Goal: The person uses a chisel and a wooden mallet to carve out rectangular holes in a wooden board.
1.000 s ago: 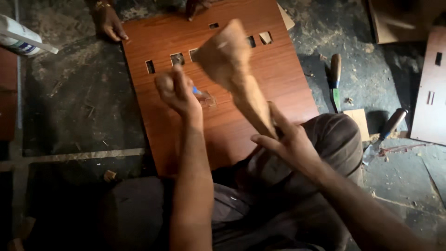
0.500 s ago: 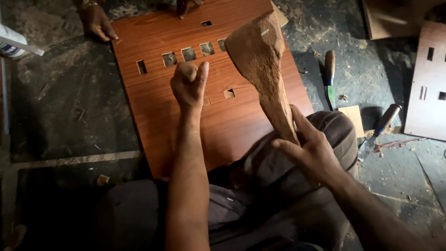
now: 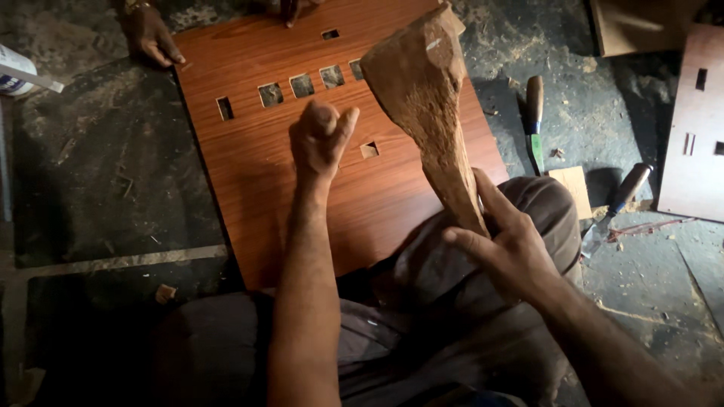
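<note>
A rough wooden mallet (image 3: pixel 430 98), pale brown and club-shaped, stands raised and tilted, its broad chipped head far and its narrow handle coming near and to the right, where the right hand (image 3: pixel 513 249) wraps its end. Beneath it on the floor lies a reddish-brown laminated wood panel (image 3: pixel 264 173), flat, with a row of small rectangular cut-outs along its far part and one more near its middle. The left hand (image 3: pixel 320 139), closed into a fist, sits over the panel just left of that middle cut-out.
</note>
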